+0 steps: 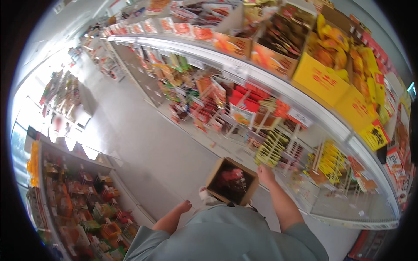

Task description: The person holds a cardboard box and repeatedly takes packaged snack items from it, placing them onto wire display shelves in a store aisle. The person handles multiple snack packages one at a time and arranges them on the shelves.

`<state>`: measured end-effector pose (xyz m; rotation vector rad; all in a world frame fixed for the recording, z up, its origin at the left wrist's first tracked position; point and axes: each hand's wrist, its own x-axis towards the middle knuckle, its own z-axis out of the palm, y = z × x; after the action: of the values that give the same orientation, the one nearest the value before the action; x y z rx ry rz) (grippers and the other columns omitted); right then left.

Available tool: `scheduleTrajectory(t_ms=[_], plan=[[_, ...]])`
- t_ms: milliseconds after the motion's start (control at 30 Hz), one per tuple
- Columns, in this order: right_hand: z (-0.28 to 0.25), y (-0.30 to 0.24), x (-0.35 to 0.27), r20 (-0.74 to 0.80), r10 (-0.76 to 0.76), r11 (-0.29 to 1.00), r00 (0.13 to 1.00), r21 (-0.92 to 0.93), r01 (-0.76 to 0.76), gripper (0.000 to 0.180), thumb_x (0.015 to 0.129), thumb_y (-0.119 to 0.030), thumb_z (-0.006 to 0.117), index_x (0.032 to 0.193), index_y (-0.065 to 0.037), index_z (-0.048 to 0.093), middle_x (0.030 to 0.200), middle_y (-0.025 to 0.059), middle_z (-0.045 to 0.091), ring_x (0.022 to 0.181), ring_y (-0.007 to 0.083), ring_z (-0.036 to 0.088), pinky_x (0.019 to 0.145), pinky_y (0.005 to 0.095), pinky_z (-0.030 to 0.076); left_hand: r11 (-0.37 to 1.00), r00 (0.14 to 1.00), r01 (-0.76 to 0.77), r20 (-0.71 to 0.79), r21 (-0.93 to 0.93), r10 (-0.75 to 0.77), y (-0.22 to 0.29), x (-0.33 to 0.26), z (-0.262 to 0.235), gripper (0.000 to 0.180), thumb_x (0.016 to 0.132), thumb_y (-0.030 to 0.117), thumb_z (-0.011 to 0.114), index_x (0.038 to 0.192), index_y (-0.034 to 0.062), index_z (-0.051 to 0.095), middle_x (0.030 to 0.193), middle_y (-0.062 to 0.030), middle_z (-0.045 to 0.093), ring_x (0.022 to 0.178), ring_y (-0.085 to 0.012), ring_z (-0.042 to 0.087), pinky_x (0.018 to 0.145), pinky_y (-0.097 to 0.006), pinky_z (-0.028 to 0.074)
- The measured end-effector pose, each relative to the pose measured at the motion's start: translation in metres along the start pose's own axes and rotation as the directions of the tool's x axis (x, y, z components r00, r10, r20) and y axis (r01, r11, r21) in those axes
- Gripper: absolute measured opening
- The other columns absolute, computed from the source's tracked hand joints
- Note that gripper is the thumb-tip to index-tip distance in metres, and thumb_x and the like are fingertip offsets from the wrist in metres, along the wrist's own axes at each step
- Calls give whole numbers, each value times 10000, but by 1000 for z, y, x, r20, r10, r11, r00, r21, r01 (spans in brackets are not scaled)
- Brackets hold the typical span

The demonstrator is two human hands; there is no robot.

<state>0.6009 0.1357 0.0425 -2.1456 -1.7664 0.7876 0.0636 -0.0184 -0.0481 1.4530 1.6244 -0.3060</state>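
Observation:
An open brown cardboard box (240, 201) stands low in front of my body, with dark and reddish packets (233, 178) inside it. My right hand (266, 175) is at the box's right side, fingers curled. It is just below a row of yellow-green packets (273, 148) hanging on the shelf hooks, and whatever it may grip is hidden. Away to the left of the box, my left hand (186, 206) hangs over the floor, apart from any goods. Its fingers are too small and blurred to make out.
A long shelf unit (278, 89) runs along the right, with hanging packets below and display boxes on top, among them a yellow box (320, 82). A lower rack of hanging packets (93, 209) stands at the left. Grey floor (143, 135) stretches between them.

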Motion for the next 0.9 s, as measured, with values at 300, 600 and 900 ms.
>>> scheduleTrajectory(t_ms=[300,600,900], plan=[[-145,83,110,-433,418,844,799,510,-166,721,900,-330,663,1477,-74,315,1371,164,513,1043,293,626,778,398,556,996,988,42,154,-73,-30,134,-41,46,503,888,369,496,1304,96,568,1245,-195,623,1156,-362,590,990,-448,452],[-158,82,152,-155,510,390,846,918,-67,368,952,-341,608,1188,-65,551,802,28,601,633,144,503,530,301,391,981,990,136,51,-136,-131,101,-75,64,471,901,354,488,1261,71,594,1208,-206,637,1130,-367,597,977,-449,457],[-109,65,68,-330,267,692,905,720,59,260,983,-248,532,1088,-21,603,867,70,628,740,160,581,707,306,456,991,993,94,75,-99,-87,74,-56,43,457,917,363,460,1222,62,618,1212,-204,633,1138,-382,582,985,-444,449]])
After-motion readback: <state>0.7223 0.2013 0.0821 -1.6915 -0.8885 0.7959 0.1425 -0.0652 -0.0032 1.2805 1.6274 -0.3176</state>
